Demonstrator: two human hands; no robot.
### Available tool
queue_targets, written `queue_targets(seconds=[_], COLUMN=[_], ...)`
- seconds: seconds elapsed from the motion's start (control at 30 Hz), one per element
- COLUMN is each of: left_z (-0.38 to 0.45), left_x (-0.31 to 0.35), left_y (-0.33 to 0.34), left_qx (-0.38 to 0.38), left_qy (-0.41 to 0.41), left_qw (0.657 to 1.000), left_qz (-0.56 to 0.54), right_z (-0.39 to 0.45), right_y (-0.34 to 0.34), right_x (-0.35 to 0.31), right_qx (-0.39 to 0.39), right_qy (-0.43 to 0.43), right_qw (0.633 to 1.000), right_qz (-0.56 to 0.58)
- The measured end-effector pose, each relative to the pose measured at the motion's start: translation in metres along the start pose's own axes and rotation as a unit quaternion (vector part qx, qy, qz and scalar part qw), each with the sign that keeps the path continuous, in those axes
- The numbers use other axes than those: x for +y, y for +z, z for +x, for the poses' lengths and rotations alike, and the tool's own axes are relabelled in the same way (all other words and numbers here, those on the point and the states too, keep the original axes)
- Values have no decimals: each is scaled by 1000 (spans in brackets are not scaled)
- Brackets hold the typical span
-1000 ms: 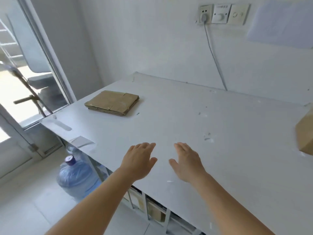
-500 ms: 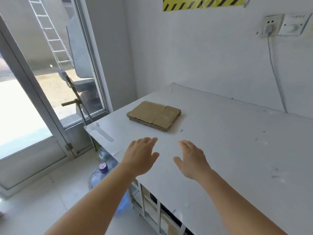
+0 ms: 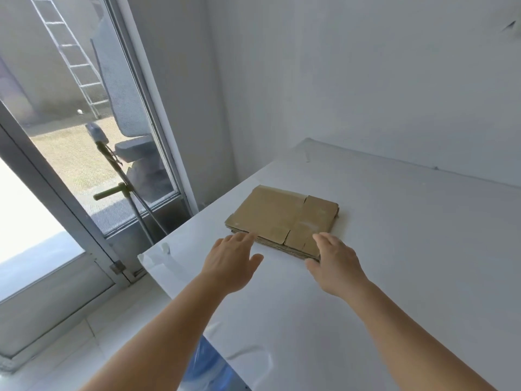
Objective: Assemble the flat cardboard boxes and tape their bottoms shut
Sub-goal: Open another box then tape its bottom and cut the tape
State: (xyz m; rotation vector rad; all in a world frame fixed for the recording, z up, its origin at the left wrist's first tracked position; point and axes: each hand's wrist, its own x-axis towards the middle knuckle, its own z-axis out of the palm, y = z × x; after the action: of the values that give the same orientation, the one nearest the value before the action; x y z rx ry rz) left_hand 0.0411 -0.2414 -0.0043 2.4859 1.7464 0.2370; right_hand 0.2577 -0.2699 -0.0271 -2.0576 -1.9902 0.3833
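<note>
A stack of flat brown cardboard boxes lies near the left end of the white table. My left hand reaches with straight fingers, its fingertips at the stack's near left corner. My right hand is spread open at the stack's near right corner, fingers over the edge and thumb below it. Neither hand grips anything. No tape is in view.
The table's left edge is close to my left hand, with a blue water jug on the floor under it. A glass door stands to the left and a white wall behind the table.
Both hands have moved forward from open table to the near edge of the cardboard stack. The camera has swung left, so the wall sockets and the box at right have left the view.
</note>
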Motion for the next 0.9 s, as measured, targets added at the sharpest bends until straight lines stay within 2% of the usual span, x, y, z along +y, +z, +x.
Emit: queue_targets(seconds=[0.33, 0.6, 0.7, 0.9], left_z=[92, 146, 151, 153], left_x=[-65, -104, -111, -118], left_y=[34, 55, 62, 69], left_qx=[-55, -109, -114, -105], left_qy=[7, 35, 56, 42], left_qw=[998, 991, 988, 980], left_qz=[-41, -72, -88, -164], right_z=[53, 81, 84, 81], right_y=[30, 50, 56, 64], right_x=[-9, -18, -20, -27], right_qx=[1, -2, 8, 58], right_qy=[145, 307, 334, 353], right_qw=[988, 946, 935, 922], right_qz=[50, 99, 121, 148])
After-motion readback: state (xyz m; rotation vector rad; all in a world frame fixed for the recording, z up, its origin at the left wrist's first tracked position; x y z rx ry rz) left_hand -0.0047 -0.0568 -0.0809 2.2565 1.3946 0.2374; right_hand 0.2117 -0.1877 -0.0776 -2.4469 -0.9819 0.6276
